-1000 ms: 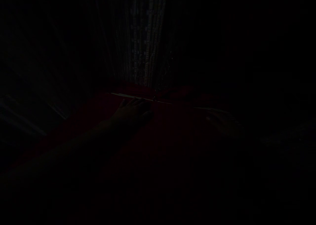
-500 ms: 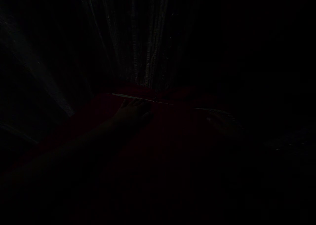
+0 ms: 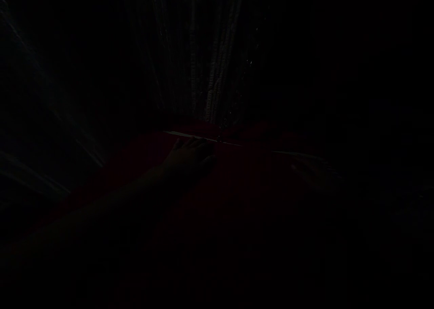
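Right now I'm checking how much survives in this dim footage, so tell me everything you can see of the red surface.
The red surface looks broad, flat and cloth-like, fading into black toward the bottom. A broken pale line crosses its far part, with rumpled-looking red beyond. The left hand appears to rest on it; whether the right hand touches it is too dim to tell.

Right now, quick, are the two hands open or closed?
Left hand: open, palm down at the red cloth, near its pale edge.
Right hand: too dark to tell.
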`<action>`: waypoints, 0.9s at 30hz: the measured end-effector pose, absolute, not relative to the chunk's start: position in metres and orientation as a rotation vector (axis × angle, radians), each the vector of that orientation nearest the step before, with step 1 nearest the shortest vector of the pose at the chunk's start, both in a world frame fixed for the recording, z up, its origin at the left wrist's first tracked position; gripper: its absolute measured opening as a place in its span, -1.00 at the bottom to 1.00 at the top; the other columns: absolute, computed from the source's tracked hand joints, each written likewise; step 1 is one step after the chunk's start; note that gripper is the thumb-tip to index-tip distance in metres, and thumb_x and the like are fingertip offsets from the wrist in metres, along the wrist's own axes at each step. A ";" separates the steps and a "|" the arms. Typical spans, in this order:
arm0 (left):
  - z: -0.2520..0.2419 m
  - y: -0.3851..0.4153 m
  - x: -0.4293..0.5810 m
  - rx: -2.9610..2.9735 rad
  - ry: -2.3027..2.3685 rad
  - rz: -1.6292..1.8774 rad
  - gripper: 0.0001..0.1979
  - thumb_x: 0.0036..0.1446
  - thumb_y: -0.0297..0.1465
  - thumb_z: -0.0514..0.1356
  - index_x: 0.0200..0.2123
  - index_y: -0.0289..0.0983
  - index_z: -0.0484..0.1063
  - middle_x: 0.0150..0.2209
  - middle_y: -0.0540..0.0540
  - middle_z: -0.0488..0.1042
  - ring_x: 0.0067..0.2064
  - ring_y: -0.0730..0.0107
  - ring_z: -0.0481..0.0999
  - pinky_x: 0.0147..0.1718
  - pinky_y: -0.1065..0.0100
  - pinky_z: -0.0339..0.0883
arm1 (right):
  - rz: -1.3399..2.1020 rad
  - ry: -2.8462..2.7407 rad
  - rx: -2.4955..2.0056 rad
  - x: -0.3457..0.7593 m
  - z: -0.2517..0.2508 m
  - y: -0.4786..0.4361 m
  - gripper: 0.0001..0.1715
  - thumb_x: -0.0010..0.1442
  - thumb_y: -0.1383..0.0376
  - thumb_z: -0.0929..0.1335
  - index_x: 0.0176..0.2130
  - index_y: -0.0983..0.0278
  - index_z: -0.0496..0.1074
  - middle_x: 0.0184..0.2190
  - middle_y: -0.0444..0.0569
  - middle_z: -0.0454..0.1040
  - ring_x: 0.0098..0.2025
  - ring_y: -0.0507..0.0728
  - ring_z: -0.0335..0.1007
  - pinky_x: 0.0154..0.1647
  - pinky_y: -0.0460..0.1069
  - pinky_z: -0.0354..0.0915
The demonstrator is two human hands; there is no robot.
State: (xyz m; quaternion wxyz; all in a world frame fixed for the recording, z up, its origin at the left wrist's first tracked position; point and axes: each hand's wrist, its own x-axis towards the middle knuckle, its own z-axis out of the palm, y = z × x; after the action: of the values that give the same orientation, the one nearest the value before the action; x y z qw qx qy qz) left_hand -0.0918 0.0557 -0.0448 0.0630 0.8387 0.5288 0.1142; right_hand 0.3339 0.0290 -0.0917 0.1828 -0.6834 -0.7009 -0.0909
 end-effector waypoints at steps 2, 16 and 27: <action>-0.047 0.057 -0.093 2.563 1.584 0.348 -0.40 0.52 0.01 -0.04 0.46 -0.06 0.34 0.57 -0.12 0.21 0.58 -0.12 0.13 0.51 -0.41 -0.14 | -0.245 -1.991 -1.915 0.336 -0.095 0.029 -0.46 0.54 0.07 0.31 0.32 0.25 0.53 0.33 0.22 0.44 0.41 0.28 0.36 0.51 0.27 0.24; -0.036 0.050 -0.088 2.485 1.660 0.290 -0.40 0.53 -0.01 0.00 0.48 -0.09 0.33 0.59 -0.14 0.16 0.61 -0.04 0.08 0.55 -0.32 -0.18 | -0.259 -2.009 -1.875 0.341 -0.100 0.028 -0.39 0.51 0.07 0.29 0.37 0.28 0.51 0.40 0.18 0.38 0.47 0.39 0.27 0.57 0.30 0.15; -0.044 0.055 -0.092 2.550 1.599 0.358 -0.38 0.51 0.01 -0.03 0.46 -0.09 0.36 0.57 -0.16 0.22 0.58 -0.09 0.14 0.53 -0.31 -0.13 | -0.252 -2.000 -1.868 0.343 -0.100 0.030 -0.35 0.53 0.00 0.27 0.35 0.31 0.51 0.40 0.21 0.37 0.46 0.39 0.30 0.54 0.30 0.21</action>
State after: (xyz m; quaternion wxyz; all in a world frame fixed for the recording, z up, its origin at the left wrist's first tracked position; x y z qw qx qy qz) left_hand -0.0916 0.0552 -0.0441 0.0553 0.8399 0.5268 0.1179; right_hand 0.3435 0.0300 -0.1004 0.1954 -0.6665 -0.7138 -0.0899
